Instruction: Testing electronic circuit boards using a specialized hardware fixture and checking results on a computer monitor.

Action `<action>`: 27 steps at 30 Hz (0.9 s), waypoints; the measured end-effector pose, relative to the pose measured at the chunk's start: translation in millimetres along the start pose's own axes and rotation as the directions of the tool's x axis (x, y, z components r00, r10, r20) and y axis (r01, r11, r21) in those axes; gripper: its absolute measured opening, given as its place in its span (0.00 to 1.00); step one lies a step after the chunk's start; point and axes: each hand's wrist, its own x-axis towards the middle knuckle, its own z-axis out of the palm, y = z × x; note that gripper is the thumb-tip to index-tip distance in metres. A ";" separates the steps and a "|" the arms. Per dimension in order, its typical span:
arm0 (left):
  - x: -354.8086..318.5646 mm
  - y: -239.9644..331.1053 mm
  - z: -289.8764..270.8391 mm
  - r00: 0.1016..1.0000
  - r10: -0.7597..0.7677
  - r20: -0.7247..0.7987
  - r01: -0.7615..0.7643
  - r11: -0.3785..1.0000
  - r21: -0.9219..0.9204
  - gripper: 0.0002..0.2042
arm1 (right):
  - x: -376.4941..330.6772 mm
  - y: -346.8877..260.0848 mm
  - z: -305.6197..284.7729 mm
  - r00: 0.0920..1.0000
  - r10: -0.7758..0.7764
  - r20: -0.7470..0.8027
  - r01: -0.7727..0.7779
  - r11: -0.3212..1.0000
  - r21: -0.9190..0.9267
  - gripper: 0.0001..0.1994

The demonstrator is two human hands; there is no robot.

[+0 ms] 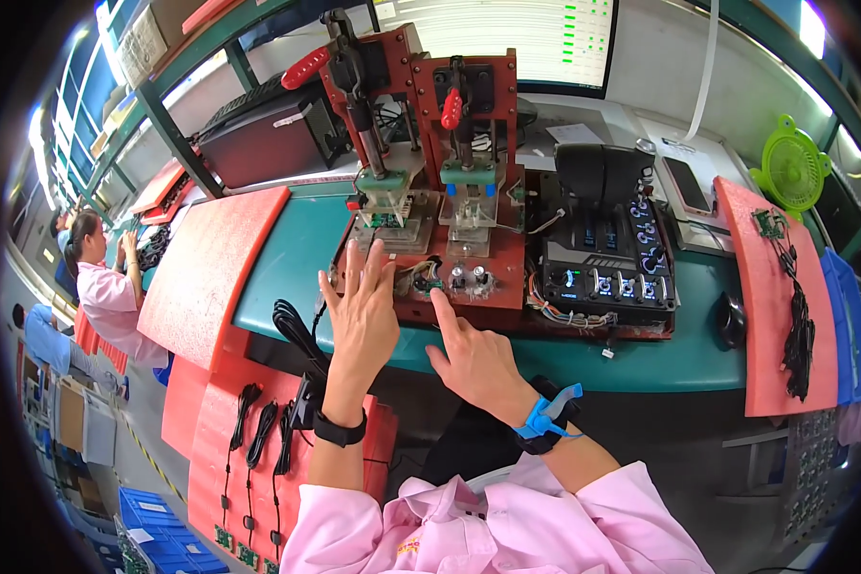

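Observation:
My left hand holds nothing. Its fingers are spread, and their tips rest at or just over the front left of a red test fixture. To its right, my right hand points its index finger at a small green piece beside the silver buttons on the fixture's base. Whether that fingertip touches is hard to tell. Behind the hands stand two toggle clamps with red handles. Under the left clamp sits a green circuit board on a clear block. A black cable hangs beside my left wrist.
At right stands a black control unit with a lever and lit switches, then a mouse and a red foam sheet with a cabled board. Cabled boards lie on red foam at lower left. A co-worker sits far left.

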 end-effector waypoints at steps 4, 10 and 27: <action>10.6 -4.5 -5.3 0.997 0.067 0.041 -0.068 0.998 0.016 0.19 | 7.1 6.6 -3.0 1.000 -0.022 -0.001 0.022 0.999 -0.044 0.35; 1.9 2.5 2.1 1.000 0.018 -0.026 -0.019 0.999 -0.029 0.21 | -0.3 2.5 -5.4 0.999 -0.031 -0.025 0.029 0.998 -0.058 0.34; 7.9 51.7 -10.3 0.992 0.080 -0.103 -0.109 0.937 -0.331 0.20 | -52.6 54.7 4.5 0.990 -0.091 -0.111 0.095 0.995 0.029 0.06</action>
